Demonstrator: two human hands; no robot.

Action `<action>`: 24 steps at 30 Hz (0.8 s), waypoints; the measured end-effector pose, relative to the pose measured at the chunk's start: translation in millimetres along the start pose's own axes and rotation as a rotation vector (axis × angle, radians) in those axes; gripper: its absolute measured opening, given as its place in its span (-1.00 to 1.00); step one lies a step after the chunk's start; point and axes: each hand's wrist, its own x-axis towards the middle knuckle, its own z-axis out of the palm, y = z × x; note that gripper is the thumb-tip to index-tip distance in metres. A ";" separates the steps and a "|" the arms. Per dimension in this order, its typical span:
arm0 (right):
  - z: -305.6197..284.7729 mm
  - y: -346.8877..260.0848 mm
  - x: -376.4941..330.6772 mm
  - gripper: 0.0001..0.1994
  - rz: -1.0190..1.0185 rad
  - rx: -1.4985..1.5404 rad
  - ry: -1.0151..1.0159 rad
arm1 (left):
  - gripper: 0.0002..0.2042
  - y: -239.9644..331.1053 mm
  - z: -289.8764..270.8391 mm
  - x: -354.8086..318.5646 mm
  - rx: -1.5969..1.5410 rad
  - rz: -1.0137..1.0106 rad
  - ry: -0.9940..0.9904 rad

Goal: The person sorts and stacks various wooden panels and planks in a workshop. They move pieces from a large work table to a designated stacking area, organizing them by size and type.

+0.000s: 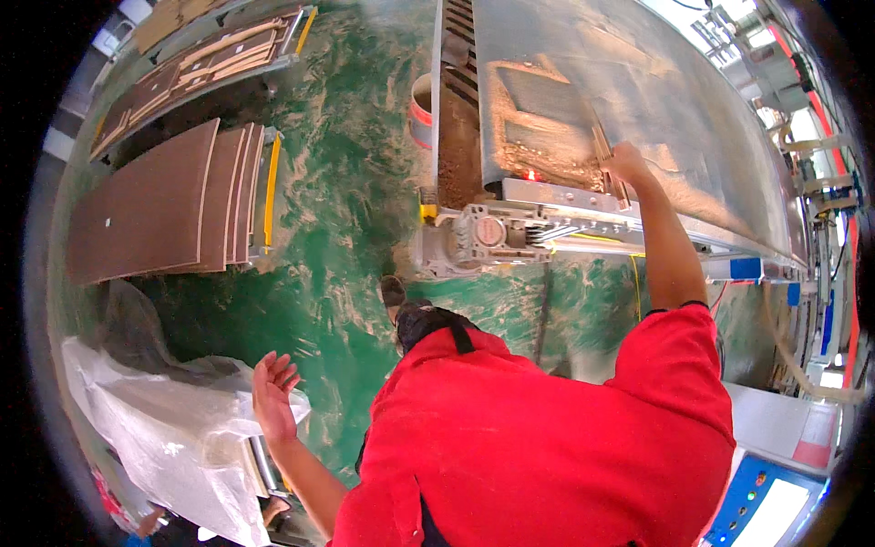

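My right hand [625,164] reaches out over the grey machine bed [638,55], its fingers closed around some thin light-brown wooden strips [602,144]. Sawdust and wood chips [547,162] lie heaped on the bed just left of that hand. A metal rail [565,195] runs along the bed's near edge, below the hand. Away to the left, my left hand [275,394] hangs in the air with its fingers apart and slightly curled, holding nothing. Closest to it is the translucent plastic sheet [173,438] draped over a stack.
Brown boards [146,210] are stacked at the left; a farther stack carries loose wood offcuts [228,59]. A bucket [421,114] stands against the bed's left side. A motor unit [488,232] juts out at the near corner. The control panel [756,501] is at lower right. Sawdust streaks the green floor [337,182].
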 end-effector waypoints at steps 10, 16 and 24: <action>10.3 -65.4 -9.5 -0.68 -0.085 0.180 0.130 | -0.59 92.7 13.7 130.0 0.103 -0.037 -0.175; -3.0 -131.1 -18.9 -0.63 0.133 0.316 -0.002 | -0.61 144.1 30.6 203.6 0.114 -0.032 -0.301; -0.7 -212.0 -26.8 -0.61 0.272 0.260 0.053 | -0.62 205.9 28.0 322.7 0.176 -0.057 -0.482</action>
